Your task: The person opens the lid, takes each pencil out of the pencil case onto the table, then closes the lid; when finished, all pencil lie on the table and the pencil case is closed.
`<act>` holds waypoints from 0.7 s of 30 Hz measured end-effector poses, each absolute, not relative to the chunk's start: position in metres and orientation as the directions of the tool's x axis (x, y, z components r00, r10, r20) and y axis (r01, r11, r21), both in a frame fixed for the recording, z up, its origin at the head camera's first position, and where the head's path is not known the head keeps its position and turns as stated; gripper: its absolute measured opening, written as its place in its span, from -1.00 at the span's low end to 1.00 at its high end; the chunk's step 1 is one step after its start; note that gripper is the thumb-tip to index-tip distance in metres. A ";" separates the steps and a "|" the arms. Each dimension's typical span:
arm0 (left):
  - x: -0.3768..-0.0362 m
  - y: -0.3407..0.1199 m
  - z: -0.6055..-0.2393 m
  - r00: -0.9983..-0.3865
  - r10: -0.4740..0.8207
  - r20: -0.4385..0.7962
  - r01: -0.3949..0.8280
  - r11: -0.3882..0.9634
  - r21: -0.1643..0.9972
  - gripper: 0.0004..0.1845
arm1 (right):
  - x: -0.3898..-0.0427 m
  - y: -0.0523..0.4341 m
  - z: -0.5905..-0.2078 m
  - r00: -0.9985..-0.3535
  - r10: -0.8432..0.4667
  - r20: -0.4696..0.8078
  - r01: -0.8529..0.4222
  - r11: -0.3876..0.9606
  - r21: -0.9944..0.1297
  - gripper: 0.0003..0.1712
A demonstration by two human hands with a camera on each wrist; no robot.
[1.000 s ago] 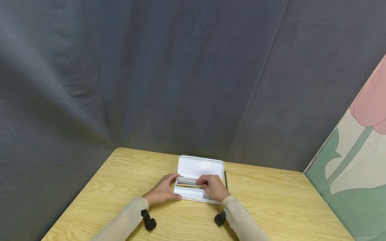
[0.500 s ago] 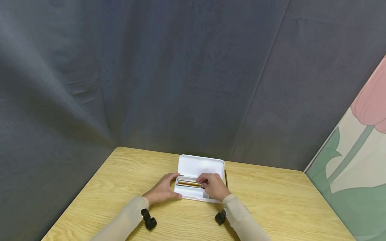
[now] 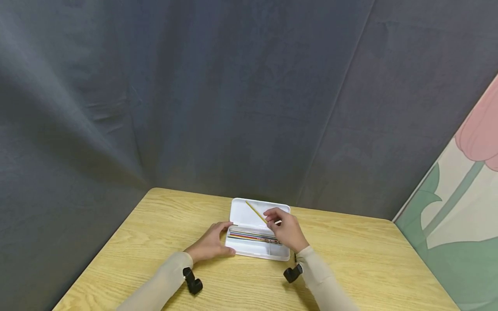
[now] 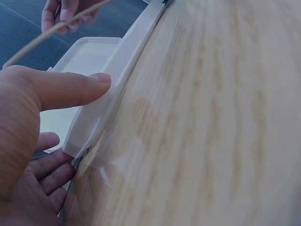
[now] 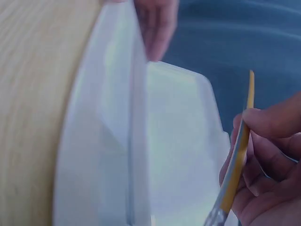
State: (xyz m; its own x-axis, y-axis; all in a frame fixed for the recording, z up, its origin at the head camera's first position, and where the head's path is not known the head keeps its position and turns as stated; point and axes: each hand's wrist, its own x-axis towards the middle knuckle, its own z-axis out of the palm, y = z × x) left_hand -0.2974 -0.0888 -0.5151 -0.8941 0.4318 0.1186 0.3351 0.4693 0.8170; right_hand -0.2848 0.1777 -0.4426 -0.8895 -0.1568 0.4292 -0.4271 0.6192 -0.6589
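Observation:
A white pencil case (image 3: 249, 249) lies open on the table, its lid (image 3: 239, 214) tipped back. Several coloured pencils (image 3: 249, 235) lie side by side in its rear compartment. My left hand (image 3: 210, 245) grips the case's left end, thumb (image 4: 89, 88) on the front wall and fingers round the end. Above the case, my right hand (image 3: 287, 229) pinches a yellow pencil (image 3: 256, 211) between thumb and fingers. The pencil slants up to the left in front of the lid; in the right wrist view the yellow pencil (image 5: 239, 155) shows its silvery end low down.
The wooden table (image 3: 163, 224) spreads around the case. Behind its far edge hangs a dark grey curtain (image 3: 233, 108). To the right is a flower-patterned cloth (image 3: 463, 207).
My right hand has lifted a yellow pencil out of the case and moved slightly right and up, uncovering the other pencils. My left hand stays at the case's left end.

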 end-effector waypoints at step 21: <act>-0.296 -0.089 -0.513 -0.895 0.431 0.113 0.333 0.478 0.813 0.01 | -0.282 0.262 -0.424 -0.950 0.136 0.281 -0.171 0.527 -0.832 -0.75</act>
State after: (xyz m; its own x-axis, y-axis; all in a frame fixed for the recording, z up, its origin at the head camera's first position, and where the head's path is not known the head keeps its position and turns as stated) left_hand -0.2957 -0.0886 -0.5129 -0.8952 0.4312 0.1130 0.3330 0.4784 0.8125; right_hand -0.2818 0.2621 -0.4239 -0.9499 0.1360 0.2814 -0.1710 0.5273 -0.8323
